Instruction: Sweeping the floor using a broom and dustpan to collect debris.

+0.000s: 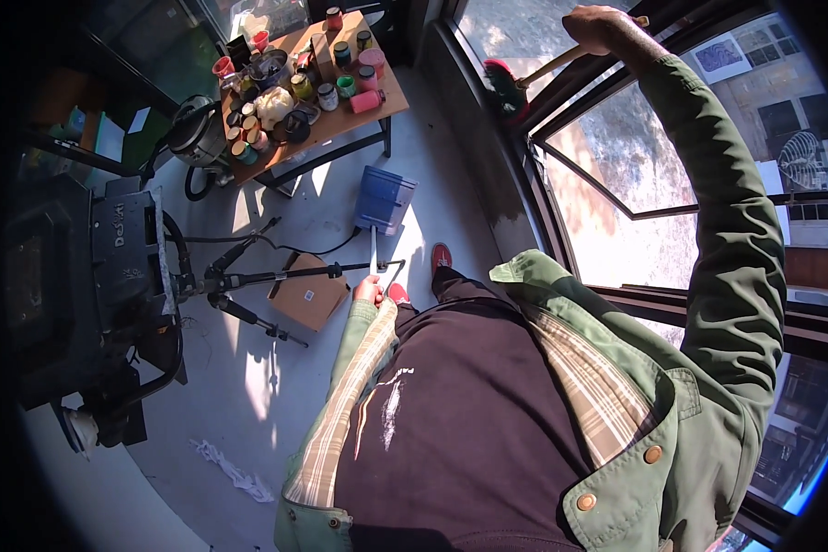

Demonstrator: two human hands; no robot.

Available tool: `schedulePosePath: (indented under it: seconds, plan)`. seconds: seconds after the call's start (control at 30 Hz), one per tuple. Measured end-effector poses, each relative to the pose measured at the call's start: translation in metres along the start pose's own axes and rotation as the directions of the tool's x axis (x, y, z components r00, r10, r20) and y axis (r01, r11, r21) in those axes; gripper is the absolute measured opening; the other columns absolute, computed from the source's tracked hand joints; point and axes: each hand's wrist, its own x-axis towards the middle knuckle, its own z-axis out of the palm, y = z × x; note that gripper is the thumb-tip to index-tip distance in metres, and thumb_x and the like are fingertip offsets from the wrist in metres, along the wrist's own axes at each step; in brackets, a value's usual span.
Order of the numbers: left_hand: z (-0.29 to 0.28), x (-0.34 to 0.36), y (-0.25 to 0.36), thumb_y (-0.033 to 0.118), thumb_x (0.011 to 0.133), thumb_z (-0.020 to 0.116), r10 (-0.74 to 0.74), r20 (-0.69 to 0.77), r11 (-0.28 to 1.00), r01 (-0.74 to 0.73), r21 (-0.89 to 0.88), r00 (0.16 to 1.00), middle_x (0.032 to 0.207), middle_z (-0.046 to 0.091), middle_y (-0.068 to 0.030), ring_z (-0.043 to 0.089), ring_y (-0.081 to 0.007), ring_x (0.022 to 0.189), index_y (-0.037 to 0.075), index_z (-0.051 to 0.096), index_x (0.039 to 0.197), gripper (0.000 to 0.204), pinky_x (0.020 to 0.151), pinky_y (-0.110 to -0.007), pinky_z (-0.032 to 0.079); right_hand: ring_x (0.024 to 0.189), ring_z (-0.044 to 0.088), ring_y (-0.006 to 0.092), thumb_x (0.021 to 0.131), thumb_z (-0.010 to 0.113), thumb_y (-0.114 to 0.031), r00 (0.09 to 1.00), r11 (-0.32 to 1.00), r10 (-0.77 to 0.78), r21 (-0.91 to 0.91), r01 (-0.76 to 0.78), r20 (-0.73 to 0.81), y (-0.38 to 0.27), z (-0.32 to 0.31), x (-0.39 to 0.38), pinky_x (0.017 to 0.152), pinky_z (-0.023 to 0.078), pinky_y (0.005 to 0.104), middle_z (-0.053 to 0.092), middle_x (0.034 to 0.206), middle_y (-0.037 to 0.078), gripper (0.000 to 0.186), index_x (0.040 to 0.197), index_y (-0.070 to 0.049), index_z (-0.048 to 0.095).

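Note:
My right hand (605,31) is raised at the upper right, its fingers wrapped round the wooden handle of a hand brush (546,70). The red brush head with dark bristles lies at the dark window frame (545,124), by the lower corner of the pane. Low in front of me, my left hand (369,291) is closed on the pale upright handle of a blue dustpan (386,197). The pan is at or just above the floor, ahead of my red shoes; I cannot tell whether it touches.
A wooden table (377,109) crowded with paint jars stands ahead, with a vacuum cleaner (196,129) beside it. To my left are a tripod (225,278), a cardboard box (308,294) and a large black machine (74,276). A tilted window sash (635,215) juts at the right. A white rag (233,471) lies behind.

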Motion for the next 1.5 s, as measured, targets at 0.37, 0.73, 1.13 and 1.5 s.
schedulePosePath:
  seconds: [0.37,0.73,1.13,1.5]
  plan:
    - [-0.002,0.001,-0.001,0.021,0.090,0.052,-0.044,0.040,0.999,0.044,0.002,0.998,0.057,0.048,-0.0030,0.039,-0.0117,0.038,0.005,0.058,0.086,0.017,0.034,-0.030,0.026,0.089,0.067,0.0347,0.088,0.055,-0.014,0.944,0.886,0.134,0.463,0.022,-0.301,-0.019,0.076,-0.005,0.074,0.054,0.0430,0.069,0.092,0.017,0.024,0.107,-0.008,0.068]
    - [0.007,-0.007,-0.001,0.027,0.091,0.050,-0.009,0.015,0.998,0.008,0.061,1.000,0.054,0.046,-0.0021,0.038,-0.0122,0.037,0.009,0.054,0.078,0.024,0.035,-0.030,0.025,0.081,0.069,0.0333,0.083,0.062,-0.011,0.925,0.964,0.119,0.266,-0.020,-0.360,0.019,0.052,-0.069,0.065,0.057,0.0400,0.069,0.087,0.016,0.018,0.098,-0.006,0.070]
    - [0.019,-0.024,0.014,0.028,0.094,0.046,0.020,0.017,0.997,-0.021,0.075,1.000,0.051,0.042,-0.0013,0.036,-0.0125,0.037,0.012,0.049,0.069,0.030,0.036,-0.031,0.024,0.086,0.069,0.0330,0.083,0.061,-0.004,0.923,0.920,0.180,0.390,-0.036,-0.340,0.020,0.056,-0.061,0.070,0.056,0.0411,0.068,0.092,0.018,0.022,0.104,-0.004,0.068]
    - [0.018,-0.024,0.010,0.030,0.093,0.047,0.017,-0.023,0.993,-0.014,0.115,1.000,0.046,0.037,-0.0003,0.035,-0.0131,0.036,0.013,0.046,0.062,0.036,0.035,-0.031,0.023,0.086,0.069,0.0342,0.086,0.057,-0.016,0.950,0.923,0.205,0.370,-0.107,-0.237,-0.013,0.068,-0.039,0.068,0.058,0.0422,0.069,0.091,0.017,0.023,0.101,-0.005,0.069]
